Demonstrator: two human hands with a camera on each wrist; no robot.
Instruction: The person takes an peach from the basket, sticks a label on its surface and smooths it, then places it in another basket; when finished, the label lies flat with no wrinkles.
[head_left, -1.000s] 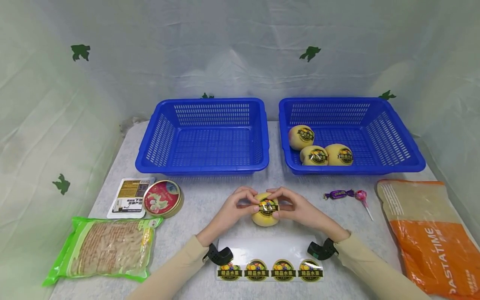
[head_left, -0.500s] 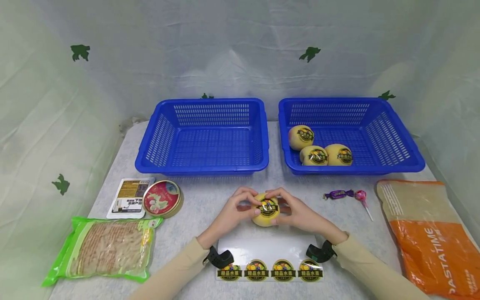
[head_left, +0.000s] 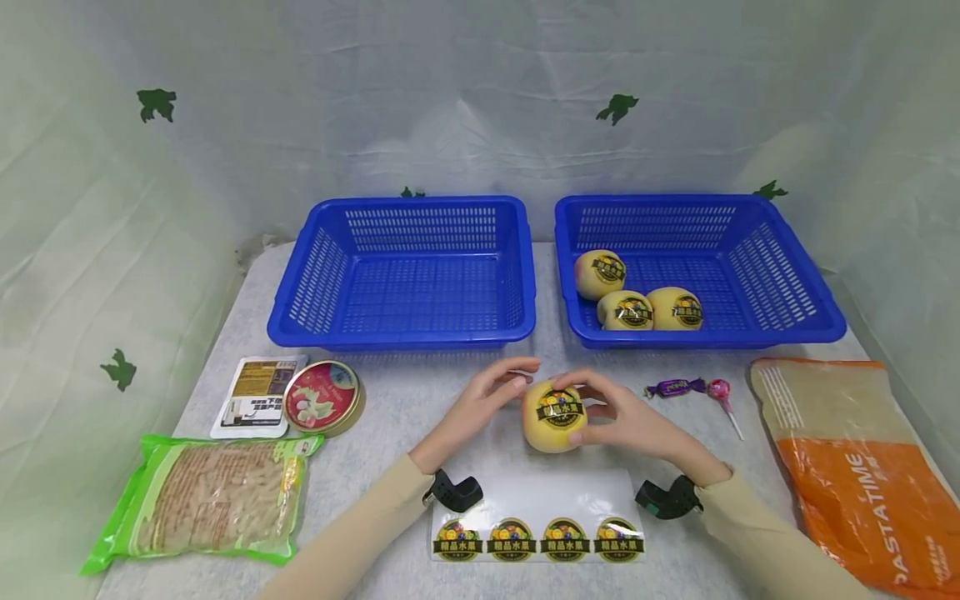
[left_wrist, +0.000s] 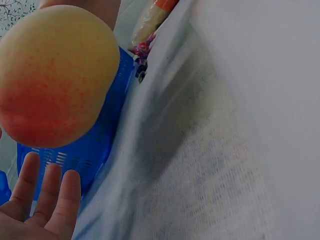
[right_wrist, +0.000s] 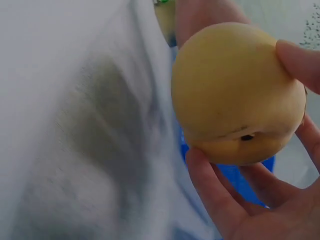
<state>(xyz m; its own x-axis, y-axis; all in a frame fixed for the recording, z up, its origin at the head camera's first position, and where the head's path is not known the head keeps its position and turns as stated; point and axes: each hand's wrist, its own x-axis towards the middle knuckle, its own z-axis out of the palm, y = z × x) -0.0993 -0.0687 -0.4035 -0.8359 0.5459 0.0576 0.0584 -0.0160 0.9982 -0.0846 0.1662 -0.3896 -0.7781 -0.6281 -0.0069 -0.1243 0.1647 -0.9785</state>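
Observation:
My right hand (head_left: 626, 421) holds a yellow peach (head_left: 542, 433) between thumb and fingers, over the table behind the sticker sheet. A round black-and-gold fruit sticker (head_left: 560, 408) lies on the peach's side facing me. In the right wrist view the stem hollow of the peach (right_wrist: 235, 90) shows, with fingertips on either side of it. My left hand (head_left: 483, 400) is just left of the peach, its fingers extended. The left wrist view shows those fingers (left_wrist: 47, 200) apart from the peach's red-blushed side (left_wrist: 57, 80). The sticker sheet (head_left: 536, 500) has a row of several matching stickers near its front edge.
Behind stand two blue baskets; the right basket (head_left: 712, 339) holds three stickered peaches (head_left: 598, 283), the left basket (head_left: 405, 337) none. Left lie a green-edged food bag (head_left: 210, 500), a round tin (head_left: 322, 396) and a white packet (head_left: 258, 400). Right are a candy (head_left: 675, 387), lollipop (head_left: 720, 390) and orange bag (head_left: 847, 467).
My left fingers have come off the peach and straightened. My right hand has moved the peach slightly to the right, keeping its grip.

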